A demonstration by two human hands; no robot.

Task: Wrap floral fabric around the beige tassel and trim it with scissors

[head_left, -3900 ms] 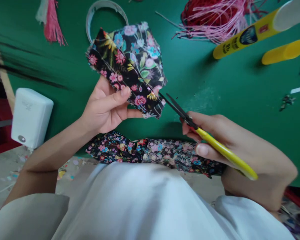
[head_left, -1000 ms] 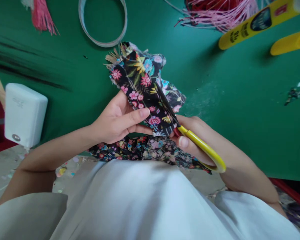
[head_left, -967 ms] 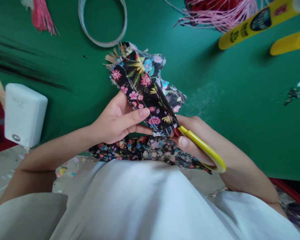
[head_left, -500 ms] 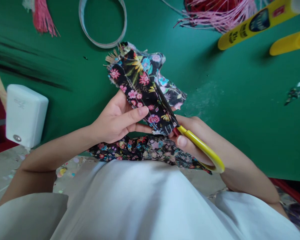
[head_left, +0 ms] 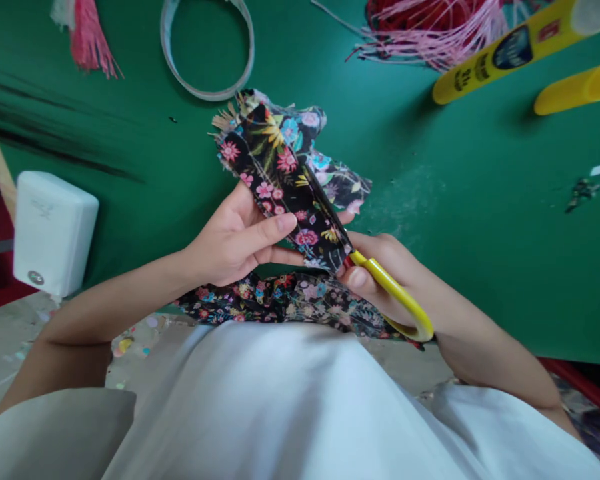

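My left hand (head_left: pixel 243 240) grips a strip of black floral fabric (head_left: pixel 275 173), thumb on top and fingers beneath. Its far end is frayed, and a second flap of the cloth hangs out to the right. In my right hand (head_left: pixel 380 267) is a pair of scissors (head_left: pixel 397 293) with yellow handles and dark blades. The blades lie along the right side of the strip, pointing away from me, and look nearly closed. Below both hands, against my white shirt, rests a larger piece of the same floral fabric (head_left: pixel 280 293).
On the green table (head_left: pixel 480 267) lie a tape roll or ring (head_left: pixel 167 50), a pink tassel (head_left: pixel 91 40) and a bundle of pink and red strands (head_left: pixel 430 27). A yellow glue tube (head_left: pixel 485 67) and its yellow cap (head_left: pixel 575 87) are at right, a white power bank (head_left: pixel 55 230) at left.
The scissors' handles have swung slightly left and inward, and the blades have closed further along the fabric. My left hand keeps the strip in nearly the same place.
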